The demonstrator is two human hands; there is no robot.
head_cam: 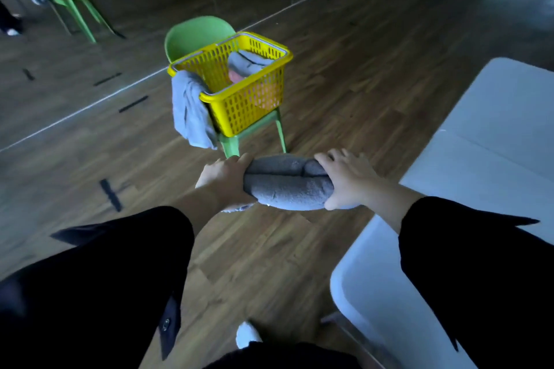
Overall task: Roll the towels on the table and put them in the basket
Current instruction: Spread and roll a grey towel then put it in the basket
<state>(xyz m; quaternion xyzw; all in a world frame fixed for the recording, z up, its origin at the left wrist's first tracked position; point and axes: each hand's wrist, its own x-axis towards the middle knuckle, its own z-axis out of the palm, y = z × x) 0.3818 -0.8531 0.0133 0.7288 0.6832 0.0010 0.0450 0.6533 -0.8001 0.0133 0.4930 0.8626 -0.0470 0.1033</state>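
Head view showed the rolled grey towel (287,186) held in mid-air over the wooden floor (344,69), the left grip (223,180) curled round its 9 o'clock end, the right grip (347,180) round its 3 o'clock end. At 12 o'clock the yellow perforated plastic basket (239,105) sat on a green plastic chair (195,36); the white counter (494,135) lay at 3 o'clock.

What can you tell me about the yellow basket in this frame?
The yellow basket is slotted plastic, rectangular, with grey handles folded along its rim. It sits upright on a green chair. Inside lie a rolled grey towel and something pinkish. A loose grey towel hangs over its left corner, outside. No hand touches it.
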